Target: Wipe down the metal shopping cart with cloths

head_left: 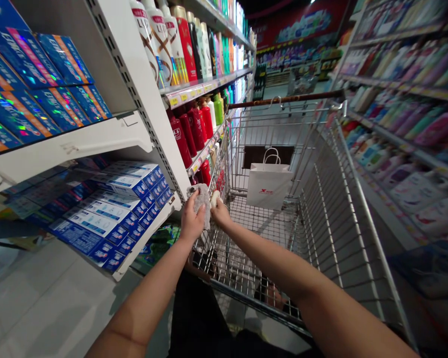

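**Both arms forward, hands close together at centre**

Bare left arm (142, 303) comes in from 7 o'clock, bare right arm (313, 291) from 4 o'clock, both reaching toward centre. Left hand (192, 223) is raised, wrist bent slightly, fingers curled closed, pointing about 12 o'clock. Right hand (220, 213) sits just beside it at 3 o'clock, fingertips bunched, pointing about 11 o'clock. Hands look just apart, not touching.

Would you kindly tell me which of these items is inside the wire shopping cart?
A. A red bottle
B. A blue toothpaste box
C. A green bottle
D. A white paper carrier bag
D. The white paper carrier bag with looped handles is within the wire shopping cart, beyond the person's hands.
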`<action>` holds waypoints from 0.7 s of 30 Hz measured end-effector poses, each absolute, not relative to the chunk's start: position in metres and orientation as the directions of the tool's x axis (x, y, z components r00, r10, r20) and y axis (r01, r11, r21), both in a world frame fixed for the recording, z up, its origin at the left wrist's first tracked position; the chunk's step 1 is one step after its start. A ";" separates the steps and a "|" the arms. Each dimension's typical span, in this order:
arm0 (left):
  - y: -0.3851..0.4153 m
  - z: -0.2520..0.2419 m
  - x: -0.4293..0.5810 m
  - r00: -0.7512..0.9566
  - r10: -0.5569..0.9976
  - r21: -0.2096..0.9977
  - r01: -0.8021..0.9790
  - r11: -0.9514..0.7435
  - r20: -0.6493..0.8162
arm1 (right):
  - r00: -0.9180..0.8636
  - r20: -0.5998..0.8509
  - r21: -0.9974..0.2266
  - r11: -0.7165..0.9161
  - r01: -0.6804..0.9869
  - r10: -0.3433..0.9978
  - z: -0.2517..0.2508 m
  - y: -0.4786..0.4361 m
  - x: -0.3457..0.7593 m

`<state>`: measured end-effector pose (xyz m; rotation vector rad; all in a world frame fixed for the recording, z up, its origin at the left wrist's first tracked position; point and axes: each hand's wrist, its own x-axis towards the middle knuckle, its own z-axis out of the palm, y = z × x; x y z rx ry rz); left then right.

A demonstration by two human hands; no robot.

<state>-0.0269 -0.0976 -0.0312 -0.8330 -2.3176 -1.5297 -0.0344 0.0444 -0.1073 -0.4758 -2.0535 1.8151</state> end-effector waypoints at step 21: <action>-0.100 -0.033 -0.028 -0.785 0.327 0.731 0.615 0.298 0.526 | -0.864 -0.186 -0.963 0.090 0.256 0.467 -0.119 0.038 -0.019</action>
